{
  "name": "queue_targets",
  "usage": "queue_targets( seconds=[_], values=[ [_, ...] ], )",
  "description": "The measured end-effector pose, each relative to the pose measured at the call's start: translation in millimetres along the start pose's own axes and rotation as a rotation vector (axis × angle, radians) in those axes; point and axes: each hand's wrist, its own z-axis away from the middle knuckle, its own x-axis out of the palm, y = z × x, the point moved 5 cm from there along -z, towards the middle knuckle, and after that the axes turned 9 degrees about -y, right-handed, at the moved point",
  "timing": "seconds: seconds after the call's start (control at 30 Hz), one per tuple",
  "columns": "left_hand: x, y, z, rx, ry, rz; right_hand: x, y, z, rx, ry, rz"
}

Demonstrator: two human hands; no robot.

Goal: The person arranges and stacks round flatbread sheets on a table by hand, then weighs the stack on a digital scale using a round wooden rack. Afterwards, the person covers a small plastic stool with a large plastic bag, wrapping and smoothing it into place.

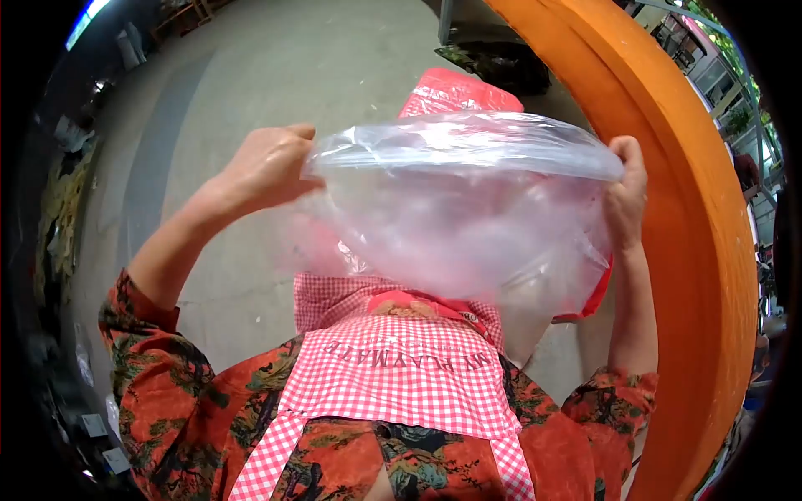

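Observation:
A large clear plastic bag (468, 217) is stretched between my two hands in front of my chest. My left hand (271, 163) is closed on its left upper corner. At the opposite corner, my right hand (628, 188) grips the rim with bent fingers. The bag's upper edge runs as a folded band from hand to hand, and its lower part hangs down, blurred. Behind it lies a pink plastic-wrapped bundle (459, 93), partly covered by the bag. Pinkish-red material shows through the film, but I cannot make out its shape.
An orange beam or wall edge (660, 125) curves down close by my right arm. Below me is a grey concrete floor (334, 67). A dark crumpled item (501, 63) lies ahead near the orange edge. I wear a pink checked apron (393, 367).

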Motion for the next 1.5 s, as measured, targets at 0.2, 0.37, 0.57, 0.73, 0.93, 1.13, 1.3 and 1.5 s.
queue_targets(
  seconds=[0.2,0.37,0.57,0.73,0.93,1.13,1.3,1.5],
  values=[
    [8.1,-97.9,-50.6,-0.23,0.483,0.632,44.0,14.9,14.0,0.209,-0.943,-0.054],
    [26.7,-94.6,-104.0,-0.115,0.551,0.761,22.4,78.9,-10.0,0.214,-0.414,-0.083],
    [41.4,-95.3,-139.8,-0.056,0.122,0.296,35.6,140.4,-58.4,0.45,-0.344,-0.541],
    [72.7,-143.1,-188.8,-0.355,0.246,1.037,65.9,183.1,-59.8,0.531,-0.632,-0.62],
    [101.1,-142.1,-229.7,-0.199,0.351,0.172,87.1,239.5,-51.1,0.513,-0.381,-0.203],
    [138.0,-142.4,-222.3,-0.068,0.033,0.168,90.6,190.9,-24.9,0.685,-0.169,-0.045],
    [-24.8,-130.3,-233.0,0.14,0.289,0.539,76.7,181.2,-36.2,0.717,-0.185,-0.103],
    [0.0,93.5,-110.5,0.645,-0.443,0.196,87.0,200.1,-41.0,0.755,-0.206,-0.066]
  ],
)
